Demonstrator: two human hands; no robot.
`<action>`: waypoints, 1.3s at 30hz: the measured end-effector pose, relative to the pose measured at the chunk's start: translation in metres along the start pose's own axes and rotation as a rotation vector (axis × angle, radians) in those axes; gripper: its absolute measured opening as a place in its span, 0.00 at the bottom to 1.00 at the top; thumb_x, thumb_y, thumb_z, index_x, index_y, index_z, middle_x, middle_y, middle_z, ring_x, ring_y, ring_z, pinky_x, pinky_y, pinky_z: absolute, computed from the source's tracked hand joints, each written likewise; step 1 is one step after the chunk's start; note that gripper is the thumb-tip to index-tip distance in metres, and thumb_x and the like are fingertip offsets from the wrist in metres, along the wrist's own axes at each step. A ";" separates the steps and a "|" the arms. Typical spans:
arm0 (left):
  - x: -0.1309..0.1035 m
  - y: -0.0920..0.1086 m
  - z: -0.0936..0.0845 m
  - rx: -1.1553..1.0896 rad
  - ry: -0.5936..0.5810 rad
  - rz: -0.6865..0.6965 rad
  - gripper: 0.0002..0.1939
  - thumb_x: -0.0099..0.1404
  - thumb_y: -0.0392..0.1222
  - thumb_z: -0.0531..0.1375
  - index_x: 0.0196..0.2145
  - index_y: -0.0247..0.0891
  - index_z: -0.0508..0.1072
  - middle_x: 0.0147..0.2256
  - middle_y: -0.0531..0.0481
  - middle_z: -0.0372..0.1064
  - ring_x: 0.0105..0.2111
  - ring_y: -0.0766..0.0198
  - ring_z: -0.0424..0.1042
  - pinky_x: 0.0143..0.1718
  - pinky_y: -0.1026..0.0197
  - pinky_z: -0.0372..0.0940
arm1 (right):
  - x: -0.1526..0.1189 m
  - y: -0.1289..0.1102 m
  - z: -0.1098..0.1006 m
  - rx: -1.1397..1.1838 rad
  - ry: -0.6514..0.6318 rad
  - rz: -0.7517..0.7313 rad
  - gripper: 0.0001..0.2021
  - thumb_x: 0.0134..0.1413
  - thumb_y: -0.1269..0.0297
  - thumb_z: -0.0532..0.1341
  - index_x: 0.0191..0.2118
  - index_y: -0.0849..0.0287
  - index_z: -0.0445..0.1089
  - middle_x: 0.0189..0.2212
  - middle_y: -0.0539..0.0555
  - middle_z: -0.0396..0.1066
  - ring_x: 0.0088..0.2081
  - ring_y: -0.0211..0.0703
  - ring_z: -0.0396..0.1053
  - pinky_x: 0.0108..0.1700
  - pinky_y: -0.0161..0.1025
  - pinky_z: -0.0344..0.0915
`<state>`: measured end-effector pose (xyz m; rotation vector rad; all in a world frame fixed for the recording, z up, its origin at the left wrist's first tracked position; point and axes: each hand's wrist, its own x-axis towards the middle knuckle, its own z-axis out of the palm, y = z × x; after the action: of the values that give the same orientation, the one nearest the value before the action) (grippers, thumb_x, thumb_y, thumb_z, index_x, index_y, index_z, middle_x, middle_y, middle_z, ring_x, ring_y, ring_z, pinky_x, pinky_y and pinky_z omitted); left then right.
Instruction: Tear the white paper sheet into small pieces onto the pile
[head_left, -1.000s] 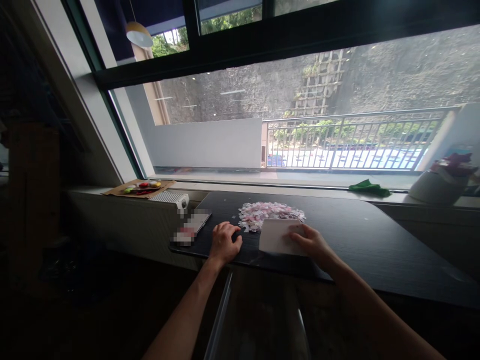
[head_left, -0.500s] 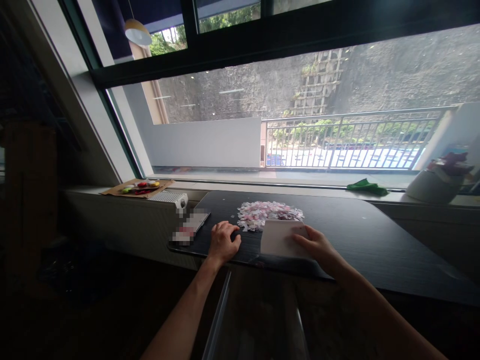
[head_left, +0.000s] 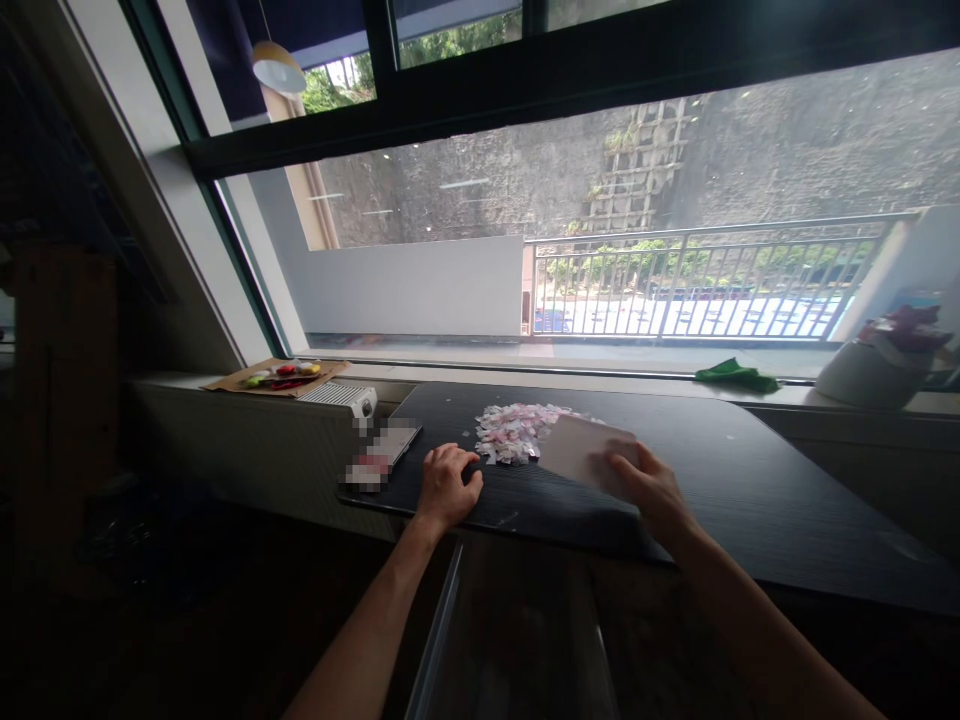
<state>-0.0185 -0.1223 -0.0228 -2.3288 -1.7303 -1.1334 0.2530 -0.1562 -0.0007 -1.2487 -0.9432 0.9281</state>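
My right hand grips the right edge of a pale, flat rectangular card, thumb on the near face. The card is tilted and slightly blurred, and it hides the right part of a heap of small white and pink paper scraps on the dark table. Left of the heap, my left hand rests at the table's near side, fingers loosely bent and thumb apart, with nothing visible in it.
A flat, partly pixelated object lies at the table's left end. Beyond it are a white radiator and brown paper with coloured pieces. On the sill are a green cloth and a pale pot-like object. A window stands behind.
My right hand has moved to the right with the card, which has turned and tilted; more of the table before the heap shows. My left hand has stayed put.
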 end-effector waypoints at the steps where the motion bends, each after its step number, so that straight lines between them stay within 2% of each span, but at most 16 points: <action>1: 0.000 0.000 0.000 -0.001 -0.002 0.002 0.10 0.55 0.37 0.57 0.36 0.41 0.75 0.38 0.47 0.73 0.50 0.53 0.64 0.56 0.47 0.54 | 0.005 0.002 0.002 -0.010 0.056 -0.021 0.19 0.39 0.55 0.66 0.39 0.58 0.70 0.31 0.52 0.76 0.29 0.44 0.73 0.30 0.38 0.70; 4: 0.000 0.000 -0.001 0.001 -0.008 -0.002 0.10 0.55 0.37 0.57 0.36 0.41 0.74 0.38 0.47 0.73 0.51 0.53 0.64 0.55 0.47 0.55 | 0.012 0.009 0.010 -0.048 0.126 -0.093 0.17 0.40 0.54 0.65 0.37 0.58 0.70 0.30 0.52 0.75 0.30 0.45 0.72 0.30 0.38 0.69; 8: 0.001 0.000 -0.002 0.013 -0.020 -0.003 0.10 0.55 0.37 0.57 0.36 0.40 0.74 0.39 0.47 0.74 0.51 0.52 0.64 0.55 0.47 0.55 | 0.010 0.011 0.022 -0.146 0.104 -0.192 0.18 0.42 0.53 0.63 0.38 0.58 0.70 0.30 0.53 0.73 0.31 0.45 0.71 0.31 0.39 0.69; 11: 0.001 0.000 -0.002 0.021 -0.030 -0.006 0.10 0.55 0.37 0.57 0.36 0.39 0.74 0.39 0.47 0.74 0.51 0.52 0.64 0.56 0.47 0.54 | 0.006 0.011 0.025 -0.229 0.062 -0.240 0.16 0.42 0.54 0.63 0.36 0.59 0.71 0.28 0.53 0.73 0.31 0.45 0.71 0.32 0.39 0.69; 16: 0.002 0.000 -0.002 0.025 -0.023 -0.012 0.10 0.55 0.37 0.57 0.36 0.41 0.74 0.39 0.48 0.74 0.51 0.53 0.64 0.56 0.48 0.54 | 0.007 0.017 0.026 -0.193 0.129 -0.278 0.18 0.41 0.52 0.63 0.36 0.60 0.71 0.29 0.55 0.75 0.31 0.47 0.72 0.31 0.42 0.70; 21: 0.001 -0.002 -0.001 0.021 -0.009 -0.005 0.10 0.55 0.37 0.57 0.36 0.41 0.74 0.39 0.49 0.74 0.51 0.53 0.64 0.55 0.48 0.55 | 0.004 0.018 0.029 -0.130 -0.020 -0.253 0.17 0.41 0.54 0.63 0.37 0.59 0.71 0.30 0.56 0.75 0.30 0.47 0.73 0.30 0.41 0.70; 24: 0.001 -0.002 0.000 0.018 0.001 0.001 0.10 0.55 0.37 0.57 0.36 0.42 0.74 0.39 0.49 0.74 0.51 0.53 0.64 0.55 0.48 0.55 | 0.001 0.015 0.027 -0.138 0.037 -0.254 0.13 0.41 0.57 0.62 0.34 0.59 0.70 0.29 0.55 0.75 0.30 0.46 0.73 0.31 0.41 0.70; 27: 0.001 -0.002 -0.001 0.016 -0.004 -0.001 0.10 0.55 0.38 0.57 0.36 0.41 0.74 0.39 0.48 0.74 0.51 0.53 0.64 0.55 0.48 0.55 | 0.001 0.013 0.025 -0.144 0.083 -0.251 0.14 0.40 0.58 0.61 0.34 0.59 0.70 0.29 0.55 0.75 0.30 0.46 0.73 0.32 0.41 0.69; 30: 0.001 -0.002 -0.001 0.017 -0.003 -0.002 0.10 0.55 0.38 0.57 0.36 0.41 0.74 0.39 0.48 0.74 0.51 0.53 0.64 0.55 0.48 0.55 | 0.001 0.013 0.024 -0.147 0.092 -0.236 0.16 0.39 0.56 0.61 0.35 0.60 0.70 0.30 0.56 0.75 0.31 0.47 0.73 0.31 0.41 0.69; 35: 0.001 -0.002 -0.002 0.009 -0.005 -0.002 0.10 0.55 0.38 0.57 0.36 0.41 0.74 0.39 0.48 0.74 0.50 0.53 0.64 0.55 0.48 0.55 | 0.002 0.014 0.022 -0.169 0.029 -0.230 0.13 0.40 0.59 0.60 0.33 0.60 0.71 0.29 0.54 0.75 0.31 0.47 0.72 0.34 0.41 0.68; 39: 0.001 -0.002 -0.002 0.012 -0.003 -0.005 0.10 0.55 0.37 0.57 0.36 0.41 0.74 0.38 0.48 0.74 0.50 0.53 0.64 0.55 0.48 0.55 | 0.005 0.017 0.021 -0.157 0.063 -0.214 0.15 0.41 0.57 0.61 0.35 0.60 0.71 0.30 0.55 0.75 0.32 0.47 0.72 0.33 0.41 0.68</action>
<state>-0.0206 -0.1212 -0.0215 -2.3218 -1.7398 -1.1182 0.2338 -0.1426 -0.0160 -1.2725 -1.0925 0.6539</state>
